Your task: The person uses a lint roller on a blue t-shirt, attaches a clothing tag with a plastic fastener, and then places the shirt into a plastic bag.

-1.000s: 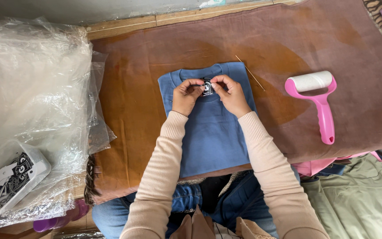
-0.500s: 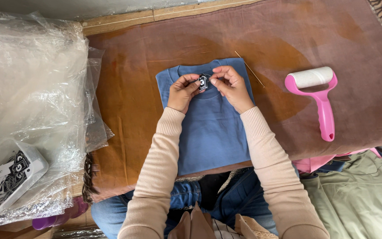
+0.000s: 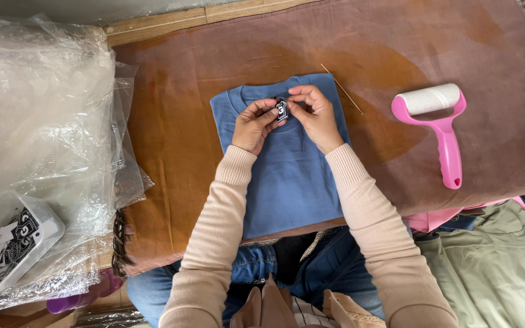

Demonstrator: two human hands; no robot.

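Pinching a small black-and-white tag (image 3: 281, 109) between the fingertips of both hands, we hold it just above the neckline end of a folded blue sweater (image 3: 287, 176); our left hand (image 3: 253, 124) grips its left edge with thumb and forefinger pressed together, and our right hand (image 3: 314, 112) closes on its right edge the same way. The tag stands with its long axis running away from us, centred between the two hands, so neither is nearer. The sweater lies lengthwise on the brown cloth (image 3: 183, 121). A thin wooden stick (image 3: 341, 88) lies just right of the collar, a pink lint roller (image 3: 439, 127) farther right, and clear plastic bags (image 3: 37, 115) well apart on the left.
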